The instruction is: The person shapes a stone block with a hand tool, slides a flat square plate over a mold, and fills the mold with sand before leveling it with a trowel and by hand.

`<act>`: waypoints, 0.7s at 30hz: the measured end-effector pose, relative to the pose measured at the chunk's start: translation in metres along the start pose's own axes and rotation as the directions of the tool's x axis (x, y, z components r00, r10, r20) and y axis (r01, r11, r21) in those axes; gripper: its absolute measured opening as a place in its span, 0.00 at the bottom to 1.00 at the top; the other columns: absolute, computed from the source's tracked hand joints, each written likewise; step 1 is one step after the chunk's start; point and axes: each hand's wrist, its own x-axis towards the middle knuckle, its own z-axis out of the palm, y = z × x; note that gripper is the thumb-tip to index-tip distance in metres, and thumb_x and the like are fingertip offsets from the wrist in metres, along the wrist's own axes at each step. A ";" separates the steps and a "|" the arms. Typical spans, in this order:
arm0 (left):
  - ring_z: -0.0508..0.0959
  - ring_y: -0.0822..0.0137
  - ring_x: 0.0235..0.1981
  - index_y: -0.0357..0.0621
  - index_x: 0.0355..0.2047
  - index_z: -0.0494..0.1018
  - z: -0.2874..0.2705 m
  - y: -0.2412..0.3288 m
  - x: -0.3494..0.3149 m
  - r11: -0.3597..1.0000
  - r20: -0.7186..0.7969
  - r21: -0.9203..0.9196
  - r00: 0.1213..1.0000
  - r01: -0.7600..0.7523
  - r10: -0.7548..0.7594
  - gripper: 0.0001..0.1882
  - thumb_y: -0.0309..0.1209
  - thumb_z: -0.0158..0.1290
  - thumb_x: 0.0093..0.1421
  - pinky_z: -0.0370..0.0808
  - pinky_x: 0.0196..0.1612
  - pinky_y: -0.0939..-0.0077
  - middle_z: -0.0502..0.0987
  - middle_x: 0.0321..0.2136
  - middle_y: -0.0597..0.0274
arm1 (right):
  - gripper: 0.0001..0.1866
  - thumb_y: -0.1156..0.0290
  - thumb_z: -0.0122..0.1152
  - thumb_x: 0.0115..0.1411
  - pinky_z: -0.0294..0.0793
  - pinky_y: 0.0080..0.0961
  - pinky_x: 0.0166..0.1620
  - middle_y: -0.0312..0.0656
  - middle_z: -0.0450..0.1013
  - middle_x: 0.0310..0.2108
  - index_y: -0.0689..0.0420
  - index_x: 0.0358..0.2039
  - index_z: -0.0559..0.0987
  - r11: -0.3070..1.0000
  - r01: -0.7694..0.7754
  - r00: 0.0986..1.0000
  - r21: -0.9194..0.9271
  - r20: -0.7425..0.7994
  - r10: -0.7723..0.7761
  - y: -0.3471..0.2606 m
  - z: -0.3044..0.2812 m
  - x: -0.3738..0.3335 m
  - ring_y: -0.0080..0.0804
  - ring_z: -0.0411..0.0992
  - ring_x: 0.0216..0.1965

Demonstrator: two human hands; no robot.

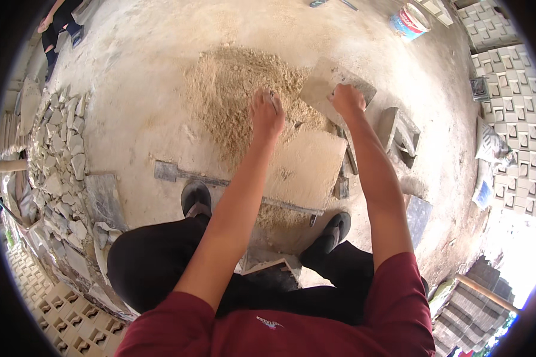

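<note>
One sandy heap (235,83), hemmed in by clutter

My left hand (268,113) is over the heap, fingers bent and half closed; I cannot tell whether they hold anything. My right hand (347,100) is curled tight on a flat grey plate (323,83) at the heap's right edge.

Nearer me, a dusty square board (307,163) lies beside the heap. A long bar (205,178) runs across in front of my shoes (196,196), and my left forearm hides part of it. Just right of my right forearm sits a hollow grey frame (389,128), with a blue-grey slab (418,215) closer to my leg.

To the left, broken pale pieces (59,157) are piled up, a dark slab (105,199) next to them. Further off on the right stand a bucket (408,25), some sacks (491,147) and stacked pale blocks (512,101). Another person (59,27), in dark clothes, is at the upper left.
</note>
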 end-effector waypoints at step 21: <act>0.61 0.46 0.66 0.31 0.62 0.61 -0.006 -0.009 0.000 0.881 -0.149 -0.470 0.988 -0.044 -0.030 0.32 0.46 0.27 0.73 0.58 0.67 0.56 0.62 0.62 0.38 | 0.25 0.48 0.60 0.59 0.77 0.46 0.43 0.53 0.79 0.38 0.62 0.36 0.80 0.966 0.064 0.998 0.250 -0.018 -0.061 0.043 0.000 -0.005 0.47 0.78 0.41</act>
